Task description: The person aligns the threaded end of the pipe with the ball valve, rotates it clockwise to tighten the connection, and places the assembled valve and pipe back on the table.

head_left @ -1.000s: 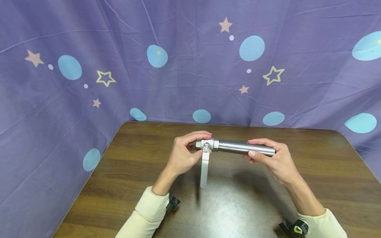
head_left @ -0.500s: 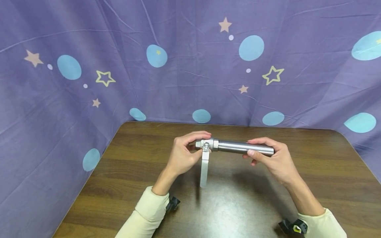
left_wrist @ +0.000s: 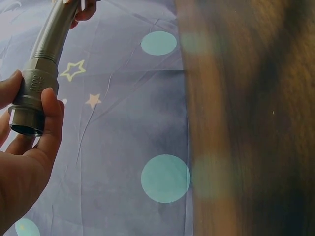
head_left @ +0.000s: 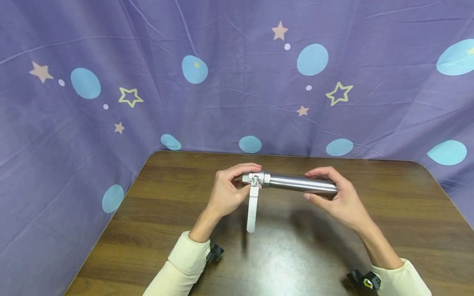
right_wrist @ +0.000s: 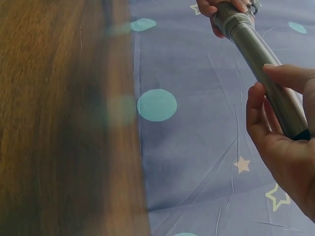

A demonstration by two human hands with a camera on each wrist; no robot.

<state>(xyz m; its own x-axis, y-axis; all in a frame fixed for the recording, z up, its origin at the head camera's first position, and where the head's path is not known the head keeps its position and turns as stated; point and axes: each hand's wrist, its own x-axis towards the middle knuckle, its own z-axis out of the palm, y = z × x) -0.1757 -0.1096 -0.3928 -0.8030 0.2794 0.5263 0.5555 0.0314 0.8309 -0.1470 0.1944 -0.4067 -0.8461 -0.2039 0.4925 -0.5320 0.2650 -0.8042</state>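
A silvery ball valve (head_left: pixel 255 179) with a long lever handle (head_left: pixel 252 213) is joined to one end of a straight steel pipe (head_left: pixel 292 183). Both are raised over the table, nearly level in the head view. My left hand (head_left: pixel 230 193) grips the valve body between thumb and fingers, and the lever points toward me. At the pipe's far right end, my right hand (head_left: pixel 342 201) curls around the tube, thumb on the near side and fingers on the far side. In the left wrist view the valve's open threaded end (left_wrist: pixel 27 123) shows between the fingers.
Below is a brown wooden table (head_left: pixel 155 230) with rounded back corners. A purple curtain (head_left: pixel 237 82) with stars and blue spots hangs behind and at the sides. Black wrist cameras sit at both pale sleeves (head_left: pixel 185 263).
The lever's tip has swung slightly left. My right thumb and fingers have spread a little and shifted around the pipe, which has moved slightly left. My left hand holds almost still.
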